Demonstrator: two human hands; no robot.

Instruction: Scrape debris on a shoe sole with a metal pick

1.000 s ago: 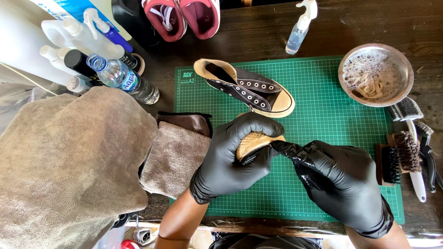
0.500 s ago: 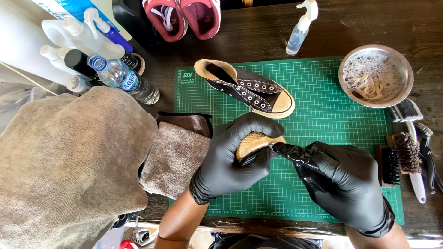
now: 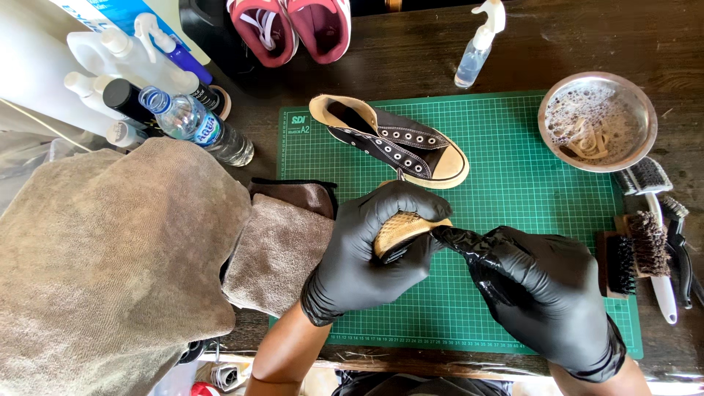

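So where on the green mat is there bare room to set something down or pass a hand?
The cutting mat is bare between the black sneaker and the soapy bowl, and along its near edge between the wrists. It is crowded at the right edge by brushes, at the left by towels and bottles, and mid-mat by left hand and right hand.

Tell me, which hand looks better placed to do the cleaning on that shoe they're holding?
Probably the right hand: its fingertips touch the shoe at the sole's edge, while the left hand is wrapped around it, holding.
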